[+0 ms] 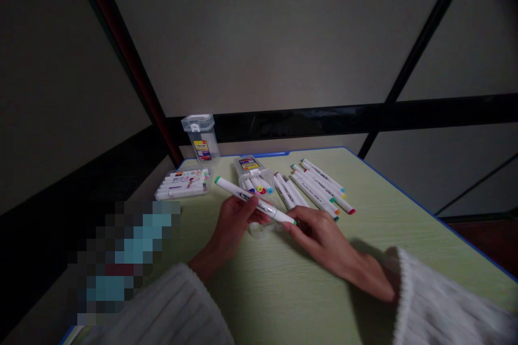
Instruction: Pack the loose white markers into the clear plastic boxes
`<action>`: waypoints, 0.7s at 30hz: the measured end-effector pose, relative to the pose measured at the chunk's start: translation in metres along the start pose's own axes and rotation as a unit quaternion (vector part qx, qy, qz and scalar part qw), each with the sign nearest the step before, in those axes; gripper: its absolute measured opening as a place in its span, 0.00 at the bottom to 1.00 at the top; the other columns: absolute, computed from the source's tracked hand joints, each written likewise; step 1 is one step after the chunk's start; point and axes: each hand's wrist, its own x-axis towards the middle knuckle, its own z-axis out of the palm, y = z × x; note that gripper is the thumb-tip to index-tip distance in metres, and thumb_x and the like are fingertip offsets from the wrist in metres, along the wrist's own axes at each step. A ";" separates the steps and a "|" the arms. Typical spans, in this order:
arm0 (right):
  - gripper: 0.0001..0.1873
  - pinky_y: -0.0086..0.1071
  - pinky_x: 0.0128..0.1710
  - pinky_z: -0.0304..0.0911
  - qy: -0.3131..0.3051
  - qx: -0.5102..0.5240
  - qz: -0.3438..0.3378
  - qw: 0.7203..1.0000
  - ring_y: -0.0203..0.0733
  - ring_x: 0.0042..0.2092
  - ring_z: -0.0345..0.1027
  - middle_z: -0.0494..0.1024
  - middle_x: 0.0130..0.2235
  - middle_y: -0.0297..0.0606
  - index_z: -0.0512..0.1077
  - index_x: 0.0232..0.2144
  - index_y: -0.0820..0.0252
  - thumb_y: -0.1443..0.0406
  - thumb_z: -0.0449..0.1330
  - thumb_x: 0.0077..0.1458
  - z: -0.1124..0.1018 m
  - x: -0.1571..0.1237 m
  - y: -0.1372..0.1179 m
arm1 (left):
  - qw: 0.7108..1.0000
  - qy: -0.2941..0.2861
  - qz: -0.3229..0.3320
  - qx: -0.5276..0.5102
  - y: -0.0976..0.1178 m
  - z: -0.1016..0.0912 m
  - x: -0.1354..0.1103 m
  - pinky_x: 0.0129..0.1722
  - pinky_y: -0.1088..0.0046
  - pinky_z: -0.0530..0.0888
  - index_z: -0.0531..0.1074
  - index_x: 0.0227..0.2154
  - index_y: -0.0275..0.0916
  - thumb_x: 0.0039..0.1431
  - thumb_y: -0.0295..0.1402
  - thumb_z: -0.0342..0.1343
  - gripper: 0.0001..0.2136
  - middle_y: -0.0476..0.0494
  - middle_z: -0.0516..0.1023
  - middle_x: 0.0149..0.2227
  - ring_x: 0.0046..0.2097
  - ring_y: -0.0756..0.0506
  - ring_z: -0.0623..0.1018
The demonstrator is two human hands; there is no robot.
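Note:
A white marker (234,190) with green ends is held slantwise above the table. My left hand (231,223) is closed round its middle, thumb on top. With thumb and fingers, my right hand (324,234) pinches the marker's lower right end. Just behind my hands lies a clear plastic box (254,168) with a yellow and blue label; the coloured ends of several markers show at its opening. Its open lid (261,230) is partly hidden beneath my hands. Right of the box, several white markers (313,191) with coloured ends lie loosely side by side.
A clear lidded box (205,143) stands upright at the back left corner. In front of it lies a flat clear case (184,183) of white pens. The pale green table (263,302) has a blue edge and meets a wall behind. A pixelated patch covers the left side.

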 end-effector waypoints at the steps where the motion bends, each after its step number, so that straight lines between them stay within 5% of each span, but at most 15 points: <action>1: 0.14 0.26 0.22 0.50 0.000 0.002 -0.002 1.000 0.33 0.22 0.57 0.67 0.21 0.31 0.68 0.26 0.62 0.61 0.48 0.58 0.000 0.000 0.000 | 1.000 -0.004 0.000 0.003 0.000 0.000 0.000 0.21 0.79 0.69 0.71 0.23 0.32 0.39 0.43 0.64 0.17 0.47 0.76 0.21 0.20 0.52 0.72; 21: 0.14 0.26 0.23 0.49 -0.010 0.017 -0.003 1.000 0.33 0.22 0.56 0.65 0.20 0.30 0.67 0.27 0.61 0.60 0.48 0.58 0.002 0.000 0.002 | 1.000 0.000 -0.006 -0.010 0.000 0.001 -0.001 0.21 0.81 0.69 0.73 0.22 0.31 0.40 0.41 0.64 0.15 0.46 0.76 0.21 0.20 0.53 0.72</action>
